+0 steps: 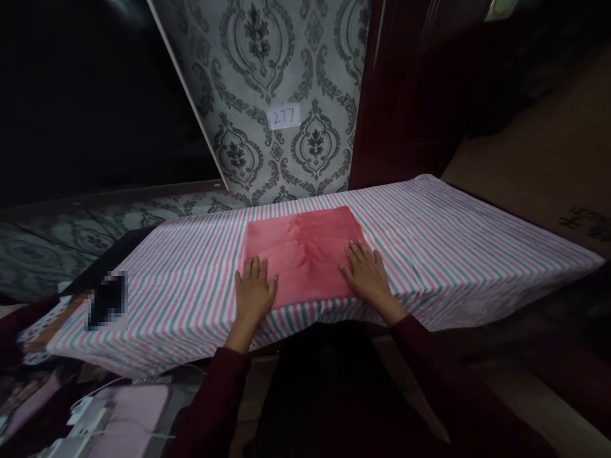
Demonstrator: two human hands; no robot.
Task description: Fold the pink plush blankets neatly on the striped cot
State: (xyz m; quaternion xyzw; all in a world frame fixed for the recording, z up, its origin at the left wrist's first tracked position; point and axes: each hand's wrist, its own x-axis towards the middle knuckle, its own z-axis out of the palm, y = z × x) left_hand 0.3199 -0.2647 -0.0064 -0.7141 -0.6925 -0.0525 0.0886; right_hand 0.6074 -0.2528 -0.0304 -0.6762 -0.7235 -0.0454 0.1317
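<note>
A pinkish-red cloth (305, 254), roughly square, lies spread on the striped tablecloth (191, 254), with some creases near its middle. My left hand (254, 291) rests flat with fingers stretched out over the cloth's near left edge. On the near right part of the cloth lies my right hand (367, 272), palm down, its fingers spread towards the right edge. Neither hand grips anything.
A dark screen (95, 95) stands at the back left before the patterned wall. A paper label (284, 117) reading 277 is stuck there. A large cardboard box (539, 152) rises at the right. A power strip (81, 423) with cables sits low at the left.
</note>
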